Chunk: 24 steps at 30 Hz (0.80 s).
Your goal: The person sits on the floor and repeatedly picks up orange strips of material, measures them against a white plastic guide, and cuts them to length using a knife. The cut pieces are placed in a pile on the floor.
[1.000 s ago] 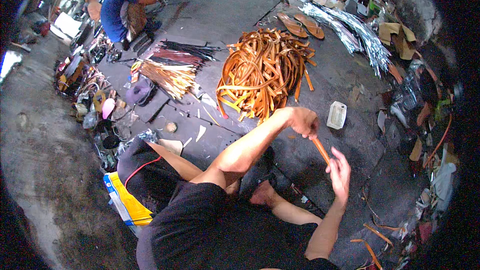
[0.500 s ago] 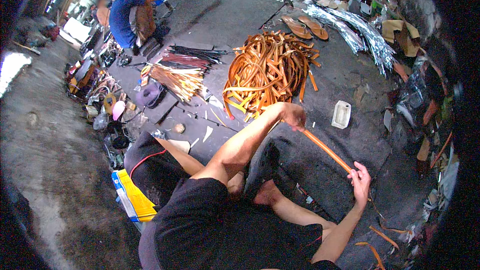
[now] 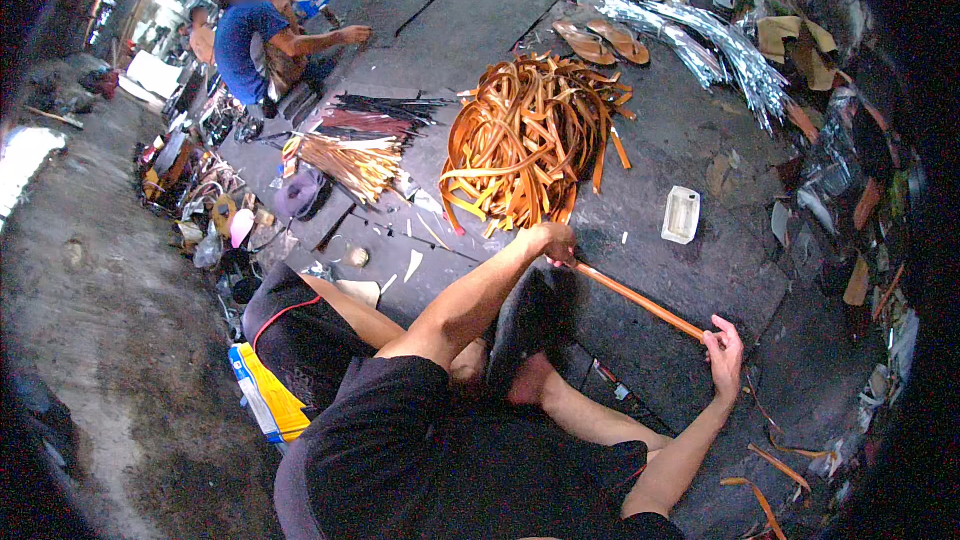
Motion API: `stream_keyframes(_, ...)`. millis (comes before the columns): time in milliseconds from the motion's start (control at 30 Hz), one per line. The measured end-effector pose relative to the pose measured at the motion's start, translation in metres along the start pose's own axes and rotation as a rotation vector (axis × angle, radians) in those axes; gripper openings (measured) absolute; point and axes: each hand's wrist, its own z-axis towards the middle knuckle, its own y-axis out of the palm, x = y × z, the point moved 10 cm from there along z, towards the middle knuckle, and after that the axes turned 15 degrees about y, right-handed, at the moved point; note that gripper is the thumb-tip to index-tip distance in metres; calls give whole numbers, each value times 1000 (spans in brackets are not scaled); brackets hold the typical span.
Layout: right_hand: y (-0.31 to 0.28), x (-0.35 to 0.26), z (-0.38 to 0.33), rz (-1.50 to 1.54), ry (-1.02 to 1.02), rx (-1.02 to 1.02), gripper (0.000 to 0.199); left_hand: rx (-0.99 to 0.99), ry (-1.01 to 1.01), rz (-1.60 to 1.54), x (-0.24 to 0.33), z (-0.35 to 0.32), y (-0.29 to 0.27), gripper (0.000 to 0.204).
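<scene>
A narrow orange-brown strip (image 3: 640, 300), likely leather, stretches straight between my hands, sloping down to the right. Its left end sits in the closed fingers of my left hand (image 3: 552, 242), just in front of the heap of similar strips (image 3: 535, 140). My right hand (image 3: 724, 355) pinches the other end between thumb and fingers, the remaining fingers raised. The heap is a loose tangle of curled strips, some with yellowish faces. My left fingertips are partly hidden by the back of the hand.
A white plastic tray (image 3: 681, 214) lies right of the heap, sandals (image 3: 602, 42) behind it. Bundles of pale strips (image 3: 355, 162) and silvery strips (image 3: 700, 40) flank it. A co-worker in blue (image 3: 250, 45) squats far left. Scraps line the right wall; strip offcuts (image 3: 778, 465) lie lower right.
My left hand has shifted left and slightly down, and more of the strip shows between my hands. The right hand stays nearly in place. The co-worker's raised arm has come down toward the floor.
</scene>
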Motion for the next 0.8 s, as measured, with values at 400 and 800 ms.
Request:
stream_keyframes(400, -10, 14, 19, 22, -87, 255, 46, -54, 31, -188, -34, 24, 19, 23)
stream_keyframes(800, -15, 22, 17, 189, -73, 113, 48, -28, 67, -77, -11, 15, 6, 26)
